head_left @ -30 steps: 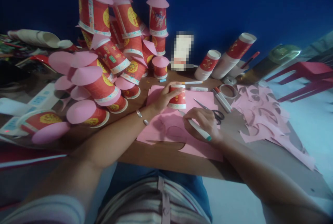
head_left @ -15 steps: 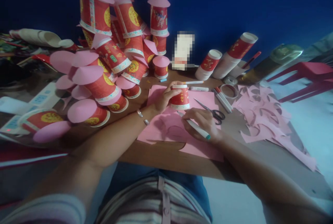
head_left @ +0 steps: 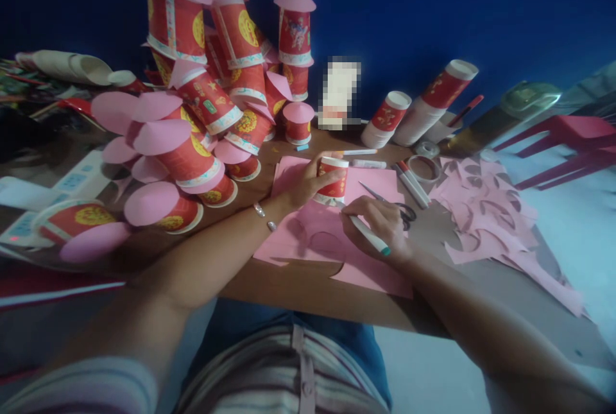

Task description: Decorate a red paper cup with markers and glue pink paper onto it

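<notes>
Tipped slightly since earlier, the cup is over pink paper, wrapped by my left hand; my right hand pinches a marker. Probably tracing; next calls for steadying it.

Head-worn view, forward and downward

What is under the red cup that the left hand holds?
Pink paper lies beneath the red cup; the part its base hides cannot be seen, nor any marks there.
</notes>
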Tool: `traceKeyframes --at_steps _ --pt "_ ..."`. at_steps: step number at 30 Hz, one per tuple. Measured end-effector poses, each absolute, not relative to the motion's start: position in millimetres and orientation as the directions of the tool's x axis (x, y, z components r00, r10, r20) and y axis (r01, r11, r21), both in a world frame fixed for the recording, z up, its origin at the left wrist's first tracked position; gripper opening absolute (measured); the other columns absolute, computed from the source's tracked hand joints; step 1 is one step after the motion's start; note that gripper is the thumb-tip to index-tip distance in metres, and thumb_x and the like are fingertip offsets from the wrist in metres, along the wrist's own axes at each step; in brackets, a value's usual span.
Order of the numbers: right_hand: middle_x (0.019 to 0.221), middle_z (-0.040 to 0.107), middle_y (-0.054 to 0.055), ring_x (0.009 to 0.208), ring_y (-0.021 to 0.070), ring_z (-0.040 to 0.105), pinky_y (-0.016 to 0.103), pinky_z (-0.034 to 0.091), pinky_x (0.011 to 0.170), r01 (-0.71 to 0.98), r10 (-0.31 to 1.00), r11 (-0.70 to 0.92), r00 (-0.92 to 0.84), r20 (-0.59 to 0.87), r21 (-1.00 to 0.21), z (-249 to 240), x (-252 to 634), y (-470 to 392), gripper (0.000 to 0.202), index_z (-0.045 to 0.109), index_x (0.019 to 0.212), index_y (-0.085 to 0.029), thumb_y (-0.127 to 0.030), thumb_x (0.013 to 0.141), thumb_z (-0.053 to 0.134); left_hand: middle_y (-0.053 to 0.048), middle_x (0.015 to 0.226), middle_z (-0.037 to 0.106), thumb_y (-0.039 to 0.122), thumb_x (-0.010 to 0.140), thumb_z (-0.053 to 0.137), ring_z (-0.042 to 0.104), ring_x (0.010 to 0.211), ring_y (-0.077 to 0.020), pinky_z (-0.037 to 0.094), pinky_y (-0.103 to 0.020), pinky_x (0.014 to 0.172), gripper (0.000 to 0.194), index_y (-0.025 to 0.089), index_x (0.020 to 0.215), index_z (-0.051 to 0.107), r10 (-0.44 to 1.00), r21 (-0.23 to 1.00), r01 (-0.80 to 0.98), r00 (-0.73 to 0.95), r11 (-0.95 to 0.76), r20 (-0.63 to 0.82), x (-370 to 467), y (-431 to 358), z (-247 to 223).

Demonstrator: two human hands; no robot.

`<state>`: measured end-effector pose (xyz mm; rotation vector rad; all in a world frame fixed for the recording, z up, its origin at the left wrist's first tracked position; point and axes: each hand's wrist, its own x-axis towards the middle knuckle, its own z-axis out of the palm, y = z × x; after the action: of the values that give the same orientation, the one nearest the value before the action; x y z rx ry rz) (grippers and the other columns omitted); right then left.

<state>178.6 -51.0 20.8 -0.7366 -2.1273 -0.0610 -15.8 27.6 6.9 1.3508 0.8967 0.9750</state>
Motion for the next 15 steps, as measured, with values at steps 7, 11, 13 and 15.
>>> traceKeyframes --at_steps 7,11,13,15 --pt "0.077 0.073 0.000 0.062 0.0130 0.068 0.026 0.051 0.058 0.546 0.497 0.812 -0.466 0.732 -0.205 23 179 -51 0.015 0.064 0.099 -0.023 -0.008 0.097 0.063 -0.008 0.122 0.077 0.053 0.084 0.079 0.072 0.102 -0.0208 0.058 -0.031 0.086 0.059 0.023 0.133 0.064 0.923 0.993 -0.119 0.384 0.011 0.036 -14 34 -6" --pt "0.079 0.074 0.000 0.065 0.0129 0.069 0.025 0.052 0.060 0.536 0.508 0.816 -0.484 0.713 -0.218 22 180 -51 0.014 0.064 0.100 -0.022 -0.008 0.098 0.062 -0.007 0.120 0.077 0.053 0.084 0.080 0.072 0.101 -0.0201 0.057 -0.030 0.086 0.060 0.024 0.134 0.064 0.919 0.991 -0.130 0.393 0.017 0.036 -14 35 -9" --pt "0.080 0.073 0.001 0.065 0.0134 0.069 0.025 0.052 0.060 0.529 0.512 0.817 -0.483 0.710 -0.229 22 180 -51 0.014 0.064 0.100 -0.022 -0.008 0.098 0.063 -0.007 0.119 0.077 0.053 0.084 0.080 0.072 0.100 -0.0199 0.057 -0.030 0.085 0.060 0.025 0.134 0.065 0.918 0.991 -0.129 0.395 0.033 0.020 -14 34 -8" --pt "0.079 0.073 0.001 0.064 0.0139 0.069 0.026 0.051 0.060 0.524 0.508 0.820 -0.485 0.712 -0.229 21 180 -51 0.014 0.064 0.100 -0.022 -0.008 0.098 0.063 -0.007 0.118 0.077 0.053 0.084 0.080 0.072 0.098 -0.0199 0.057 -0.031 0.084 0.059 0.024 0.134 0.066 0.919 0.992 -0.126 0.393 0.017 0.035 -14 34 -7"
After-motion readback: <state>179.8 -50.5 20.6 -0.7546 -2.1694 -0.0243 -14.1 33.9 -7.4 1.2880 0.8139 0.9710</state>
